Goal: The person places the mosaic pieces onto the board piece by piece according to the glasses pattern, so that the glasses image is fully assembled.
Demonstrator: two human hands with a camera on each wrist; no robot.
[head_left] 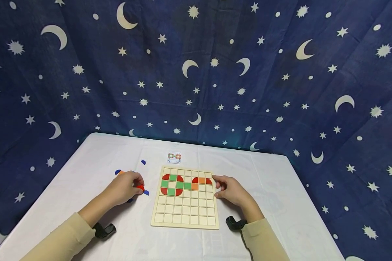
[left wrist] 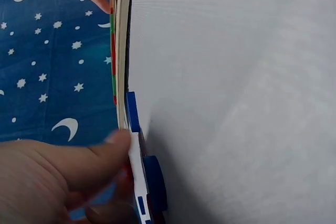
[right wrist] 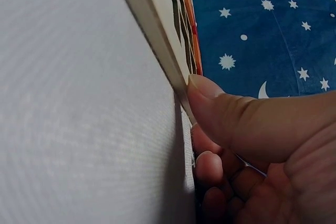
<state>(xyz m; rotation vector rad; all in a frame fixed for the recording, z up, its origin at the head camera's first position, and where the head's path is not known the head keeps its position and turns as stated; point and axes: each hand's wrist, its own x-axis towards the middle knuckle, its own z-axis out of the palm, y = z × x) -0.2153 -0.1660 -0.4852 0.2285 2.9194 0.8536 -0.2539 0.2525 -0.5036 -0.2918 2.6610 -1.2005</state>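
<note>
My left hand (head_left: 125,187) rests on the white bench (head_left: 85,174) just left of the wooden grid board (head_left: 185,197), fingers curled around a small red piece (head_left: 140,187) that peeks out at my fingertips; most of it is hidden under my hand, so I cannot tell its shape. In the left wrist view my thumb (left wrist: 100,153) lies against a stack of blue pieces (left wrist: 152,182) seen edge-on, and what I make out there is only thin coloured edges. More blue pieces (head_left: 143,162) lie scattered on the bench around that hand, one half covered by my knuckles, along with a sliver of orange (head_left: 121,173). My right hand (head_left: 230,190) sits at the board's right edge, fingers loosely bent and holding nothing, the fingertips touching the board near its top right corner; the right wrist view shows my thumb (right wrist: 220,108) pressed against the board's rim, with the other fingers tucked under and in shadow. On the board, the upper rows carry red, green and orange tiles (head_left: 179,183); the lower rows are bare wood. A small pattern card (head_left: 174,157) lies beyond the board, too small to read. Black wrist straps (head_left: 104,230) show at both cuffs, and my sleeves are cut off by the bottom of the head view.
</note>
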